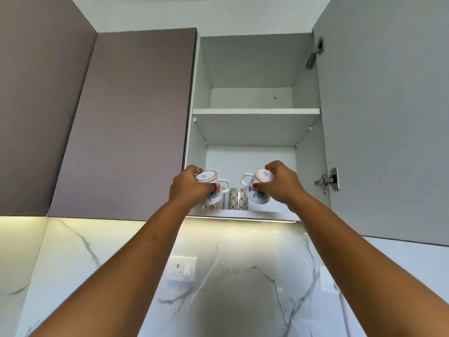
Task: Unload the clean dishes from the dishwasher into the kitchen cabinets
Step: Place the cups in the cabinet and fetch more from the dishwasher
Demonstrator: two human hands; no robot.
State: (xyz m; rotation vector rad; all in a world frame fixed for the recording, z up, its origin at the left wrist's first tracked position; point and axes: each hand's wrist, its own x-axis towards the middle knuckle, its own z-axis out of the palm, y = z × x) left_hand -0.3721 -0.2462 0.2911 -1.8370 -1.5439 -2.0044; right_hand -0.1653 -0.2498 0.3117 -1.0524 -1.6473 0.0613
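Left fingers: wrapped around the body of a white ceramic mug with a blue flower print (211, 190), gripping it firmly; the fingertips lie hidden behind the mug.
Left hand (188, 188): raised to the lower compartment of the open cabinet, holding its mug upside down, base turned toward the camera.
Left mug: its white handle points right, toward the middle of the compartment; its rim sits at or just above the bottom shelf, and contact cannot be told.
Right fingers: closed on a second white ceramic mug with a blue flower print (258, 188), thumb with a red-painted nail pressed on the side, other fingers curled over the base.
Right hand (279, 184): level with the left, holding its mug inverted and tilted, base up and leaning left.
Right mug: its handle points left, toward the other mug; the rim hangs just above the shelf edge.
Between the mugs: a cylindrical cup with a dark lattice pattern (238, 198) stands on the bottom shelf, further back.
Cabinet: a white-lined wall cabinet (255, 111) with a middle shelf; its grey door (388, 117) is swung open to the right, metal hinges showing.
Left of it: closed brown ribbed cabinet doors (126, 122).
Below: a white marble-look backsplash (243, 276), lit from under the cabinet, with a white switch plate (182, 266).
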